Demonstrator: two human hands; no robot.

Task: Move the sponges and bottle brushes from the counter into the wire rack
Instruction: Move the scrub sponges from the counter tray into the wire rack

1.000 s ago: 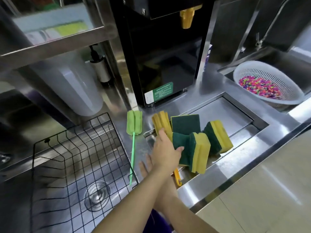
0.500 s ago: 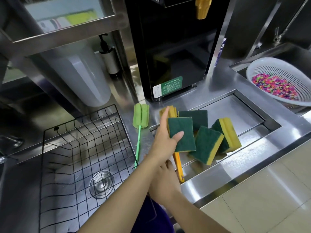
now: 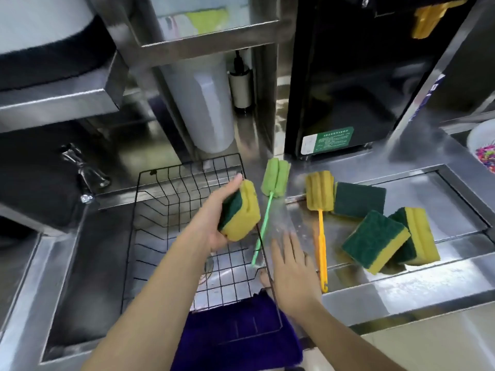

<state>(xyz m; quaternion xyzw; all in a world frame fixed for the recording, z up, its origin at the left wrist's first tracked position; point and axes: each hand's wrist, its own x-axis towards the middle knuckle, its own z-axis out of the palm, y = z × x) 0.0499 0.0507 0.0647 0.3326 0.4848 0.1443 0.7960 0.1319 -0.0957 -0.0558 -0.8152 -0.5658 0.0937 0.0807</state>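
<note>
My left hand (image 3: 214, 218) grips a yellow and green sponge (image 3: 241, 212) above the right side of the black wire rack (image 3: 150, 210), which sits in the sink. Flat on the counter beside the rack's right edge rests my right hand (image 3: 292, 266), fingers spread and holding nothing. A green bottle brush (image 3: 273, 191) lies next to the rack, its handle reaching the rack's rim. To the right lies a yellow bottle brush (image 3: 320, 210). Three more sponges lie in the recessed tray: one flat (image 3: 359, 199), one tilted (image 3: 375, 241), one on edge (image 3: 417, 236).
A black machine (image 3: 348, 76) stands behind the tray (image 3: 455, 210). A white colander with coloured beads (image 3: 484, 153) is at the far right. A purple cloth (image 3: 235, 336) hangs over the sink's front edge. A faucet (image 3: 83, 172) is at the left, a white container (image 3: 206, 103) behind the rack.
My left hand lifted one sponge off the pile and carried it left, over the rack. My right hand came out from under the left arm onto the counter. The camera view shifted left.
</note>
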